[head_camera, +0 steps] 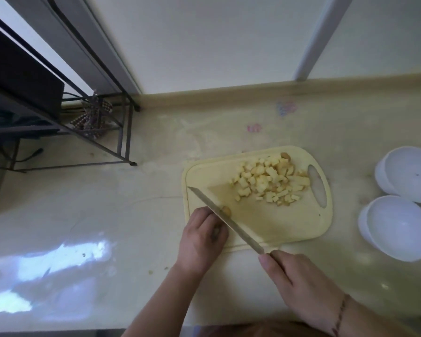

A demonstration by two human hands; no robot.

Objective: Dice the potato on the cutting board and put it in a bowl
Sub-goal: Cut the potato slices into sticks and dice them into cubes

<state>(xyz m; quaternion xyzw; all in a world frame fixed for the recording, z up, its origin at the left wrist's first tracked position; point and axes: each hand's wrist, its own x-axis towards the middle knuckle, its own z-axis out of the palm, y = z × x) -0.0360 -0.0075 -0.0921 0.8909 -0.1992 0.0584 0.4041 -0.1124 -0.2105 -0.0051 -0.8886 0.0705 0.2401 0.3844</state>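
Observation:
A pale yellow cutting board lies on the counter. A heap of diced potato covers its far right part. At the board's near left corner my left hand pins a small remaining piece of potato with curled fingers. My right hand grips the handle of a long knife. The blade runs diagonally up and left, resting against that piece beside my left fingertips. Two white bowls sit to the right of the board, the far bowl and the near bowl; nothing shows inside them.
A black metal rack stands at the back left with a checked cloth under it. The white wall and a beige backsplash ledge run along the far side. Small potato crumbs lie on the glossy counter near my left forearm.

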